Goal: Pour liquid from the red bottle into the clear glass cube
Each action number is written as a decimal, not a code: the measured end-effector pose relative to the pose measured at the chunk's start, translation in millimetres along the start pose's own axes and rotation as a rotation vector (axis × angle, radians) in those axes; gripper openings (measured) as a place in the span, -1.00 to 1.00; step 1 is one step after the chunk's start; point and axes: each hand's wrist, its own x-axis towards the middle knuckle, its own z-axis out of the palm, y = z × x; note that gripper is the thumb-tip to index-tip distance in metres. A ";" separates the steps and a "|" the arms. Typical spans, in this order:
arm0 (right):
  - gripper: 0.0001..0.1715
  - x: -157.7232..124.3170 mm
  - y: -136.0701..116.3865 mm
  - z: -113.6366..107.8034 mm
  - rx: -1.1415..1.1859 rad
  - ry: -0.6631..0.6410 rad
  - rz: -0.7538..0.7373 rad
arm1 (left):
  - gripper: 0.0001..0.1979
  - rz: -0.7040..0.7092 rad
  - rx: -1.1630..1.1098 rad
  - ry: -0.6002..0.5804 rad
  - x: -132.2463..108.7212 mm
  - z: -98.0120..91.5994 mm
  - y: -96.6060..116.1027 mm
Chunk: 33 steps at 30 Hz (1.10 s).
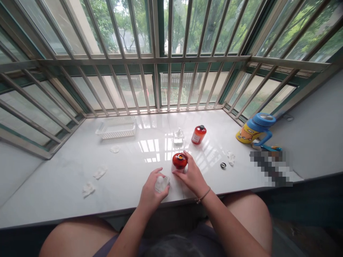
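My right hand (pixel 190 170) is wrapped round a red bottle (pixel 179 162) with an uncapped neck, which stands upright near the front of the white counter (pixel 128 185). Just left of it, my left hand (pixel 153 187) grips a small clear square glass bottle (pixel 162 184) between thumb and fingers. A round black cap (pixel 223 165) lies on the counter to the right. Behind the hands stand a second clear glass bottle (pixel 178 137) and another red bottle (pixel 198 135) with a black cap and a pale label.
A white perforated basket (pixel 116 128) sits at the back left. Crumpled tissues (pixel 88 189) lie on the left, and another tissue (pixel 230 158) on the right. A blue and yellow mug (pixel 254 128) stands at the right wall. Metal bars (pixel 150 61) line the window behind the counter.
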 end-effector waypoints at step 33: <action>-0.78 -39.7 -67.5 57.0 -0.010 -0.029 -0.124 | -0.69 -0.051 -0.097 -0.005 2.6 -0.1 -0.2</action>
